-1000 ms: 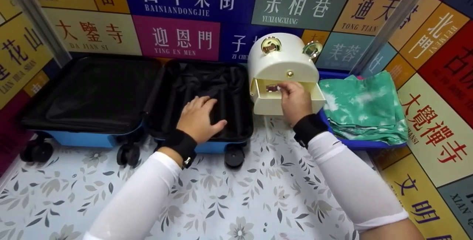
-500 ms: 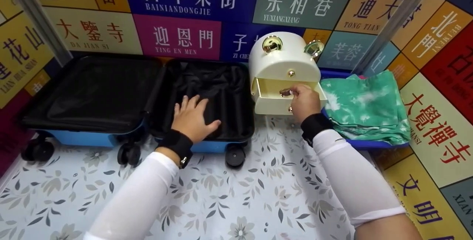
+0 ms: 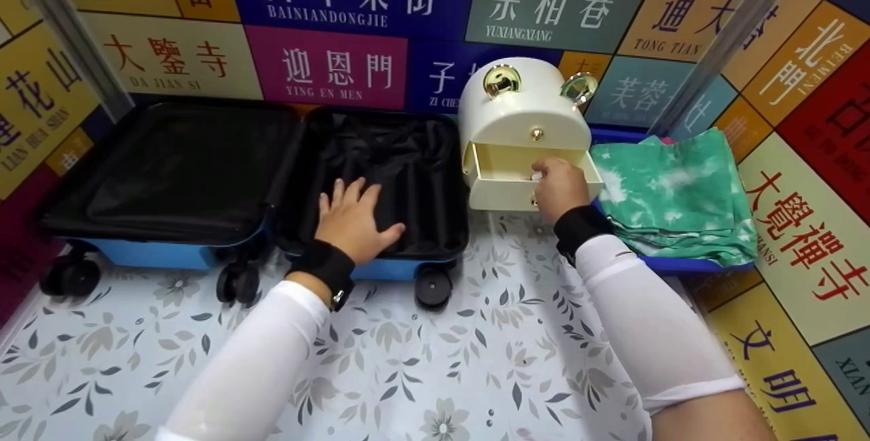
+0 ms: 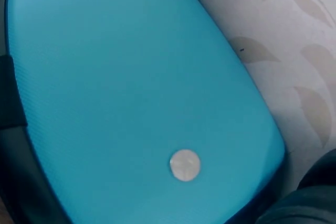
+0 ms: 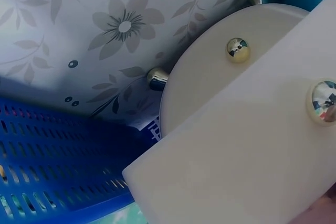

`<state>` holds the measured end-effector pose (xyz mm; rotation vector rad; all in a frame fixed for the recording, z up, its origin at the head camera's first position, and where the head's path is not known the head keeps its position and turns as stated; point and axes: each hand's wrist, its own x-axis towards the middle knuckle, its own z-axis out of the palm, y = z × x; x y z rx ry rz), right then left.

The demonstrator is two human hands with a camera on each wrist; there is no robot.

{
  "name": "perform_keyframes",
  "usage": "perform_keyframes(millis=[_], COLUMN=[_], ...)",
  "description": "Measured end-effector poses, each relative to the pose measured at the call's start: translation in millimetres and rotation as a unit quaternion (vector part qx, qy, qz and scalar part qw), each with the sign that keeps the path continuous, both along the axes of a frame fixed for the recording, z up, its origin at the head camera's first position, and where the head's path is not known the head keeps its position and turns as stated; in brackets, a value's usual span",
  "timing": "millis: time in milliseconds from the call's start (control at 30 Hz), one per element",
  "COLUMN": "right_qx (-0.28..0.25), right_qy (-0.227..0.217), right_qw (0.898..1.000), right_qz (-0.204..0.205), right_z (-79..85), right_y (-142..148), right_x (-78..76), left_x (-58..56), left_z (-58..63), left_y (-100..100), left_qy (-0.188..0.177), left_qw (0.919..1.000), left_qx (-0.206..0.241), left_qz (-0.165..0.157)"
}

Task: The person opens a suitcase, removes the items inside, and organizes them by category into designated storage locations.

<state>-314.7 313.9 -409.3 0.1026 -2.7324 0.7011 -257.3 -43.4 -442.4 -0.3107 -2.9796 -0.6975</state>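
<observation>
My left hand (image 3: pixel 350 223) lies over the near edge of the suitcase's right half (image 3: pixel 408 155), its fingers spread on the black lining. In the left wrist view only the suitcase's blue shell (image 4: pixel 126 77) shows up close. A white rounded cabinet (image 3: pixel 520 104) with gold ears stands to the right, its lower drawer (image 3: pixel 499 195) pulled out. Inside the drawer my right hand (image 3: pixel 563 188) pinches a small brown-and-white item (image 3: pixel 536 176), now mostly hidden by the fingers. The right wrist view shows the drawer front (image 5: pixel 226 156) and a bit of the hand (image 5: pixel 317 213).
Left of my hand lies the suitcase's other half (image 3: pixel 183 162), black-covered, with wheels (image 3: pixel 71 278) toward me. A blue basket (image 3: pixel 680 266) beside the cabinet holds folded green tie-dyed cloth (image 3: pixel 673 189). A leaf-patterned cloth (image 3: pixel 408 373) covers the surface.
My right hand has moved right and slightly down within the drawer, and the brown part of the item has gone from sight. The left hand shifted slightly left, fingers spreading.
</observation>
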Motion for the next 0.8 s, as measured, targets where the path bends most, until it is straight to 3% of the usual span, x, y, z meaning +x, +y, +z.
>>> perform_keyframes(millis=[533, 633, 800], right_qx=[-0.037, -0.034, -0.042], right_qy=[-0.046, -0.025, 0.057], right_qw=[0.998, 0.999, 0.997], right_qz=[-0.026, -0.031, -0.012], right_z=[0.1, -4.1, -16.8], right_y=[-1.0, -1.3, -1.8], right_x=[2.3, 3.5, 6.4], left_x=[1.5, 1.6, 1.1], left_z=[1.0, 1.2, 0.4], left_y=[0.4, 0.8, 0.7], left_qy=[-0.003, -0.001, 0.002], left_qw=[1.0000, 1.0000, 1.0000], left_qx=[-0.003, -0.004, -0.006], left_qz=[0.003, 0.002, 0.004])
